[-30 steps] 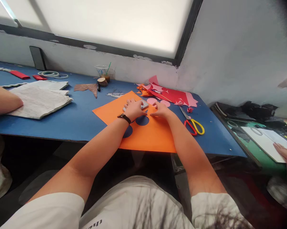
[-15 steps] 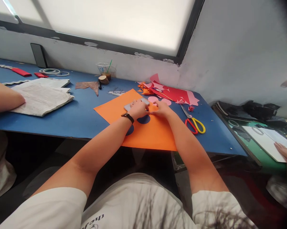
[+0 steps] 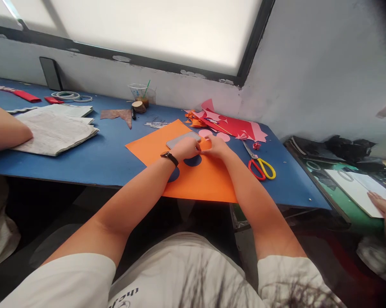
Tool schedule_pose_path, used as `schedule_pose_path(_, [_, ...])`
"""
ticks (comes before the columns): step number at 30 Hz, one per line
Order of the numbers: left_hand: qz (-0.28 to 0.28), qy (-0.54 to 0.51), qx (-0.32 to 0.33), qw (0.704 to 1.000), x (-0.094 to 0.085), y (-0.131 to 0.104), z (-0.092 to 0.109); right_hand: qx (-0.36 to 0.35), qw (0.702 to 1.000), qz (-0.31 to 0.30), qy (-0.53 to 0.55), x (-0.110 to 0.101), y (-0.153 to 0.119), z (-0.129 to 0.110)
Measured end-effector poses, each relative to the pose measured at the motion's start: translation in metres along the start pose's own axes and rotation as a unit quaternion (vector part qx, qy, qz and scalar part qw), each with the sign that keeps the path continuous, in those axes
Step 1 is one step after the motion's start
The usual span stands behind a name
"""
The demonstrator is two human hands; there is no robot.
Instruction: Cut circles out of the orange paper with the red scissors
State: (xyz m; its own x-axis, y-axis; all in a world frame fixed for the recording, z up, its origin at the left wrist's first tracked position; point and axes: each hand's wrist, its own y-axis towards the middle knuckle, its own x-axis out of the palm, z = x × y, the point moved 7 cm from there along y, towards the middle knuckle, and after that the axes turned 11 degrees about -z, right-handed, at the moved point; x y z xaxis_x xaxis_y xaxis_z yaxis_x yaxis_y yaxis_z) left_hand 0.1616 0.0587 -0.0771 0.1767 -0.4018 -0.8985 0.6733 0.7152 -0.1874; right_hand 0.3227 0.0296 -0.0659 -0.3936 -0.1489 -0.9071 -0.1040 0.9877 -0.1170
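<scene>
At the left end of the blue bench (image 3: pixel 109 164), another person's arm (image 3: pixel 7 128) rests by a stack of pale, stained sheets (image 3: pixel 56 130). Behind lie a red strip (image 3: pixel 27 96) and pale rings (image 3: pixel 66 96); a dark phone-like slab (image 3: pixel 51 73) leans on the wall, with no readable brand. A ragged brown scrap (image 3: pixel 117 115) lies left of a round wooden piece (image 3: pixel 139 107) and a clear cup (image 3: pixel 137 92) with a green straw, its blue print too small to read. On the near shirt, dark upside-down letters seem to read "the", the rest cut off.

The orange sheet (image 3: pixel 205 184) lies at the near edge, with round openings showing blue. On it, a flat grey object (image 3: pixel 180 139) sits beside the left hand (image 3: pixel 186 148), whose fingers curl in; its grip is hidden. The right hand (image 3: pixel 216 146) is partly open, thumb and forefinger apart, close to the left fingertips.

Beyond are pink discs (image 3: pixel 223 137) and red and pink paper (image 3: pixel 234 127). Right of the sheet lie scissors (image 3: pixel 256 159) with red and yellow handles. At far right, a person's hand (image 3: pixel 380 203) touches a white board (image 3: pixel 355 188).
</scene>
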Motion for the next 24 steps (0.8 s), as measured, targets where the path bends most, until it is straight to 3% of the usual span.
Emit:
schedule_pose_path(13, [0.133, -0.142, 0.055, 0.979, -0.020, -0.007, 0.001, -0.011, 0.999, 0.010, 0.035, -0.007, -0.009, -0.007])
schedule_pose_path(20, [0.114, -0.204, 0.100, 0.967, -0.016, -0.003, 0.002, -0.076, 0.994, -0.025, 0.071, -0.012, -0.023, -0.011])
schedule_pose_path(24, [0.098, -0.194, 0.081, 0.973, -0.010, -0.001, 0.001, -0.099, 0.992, -0.012, 0.080, -0.018, -0.029, -0.015])
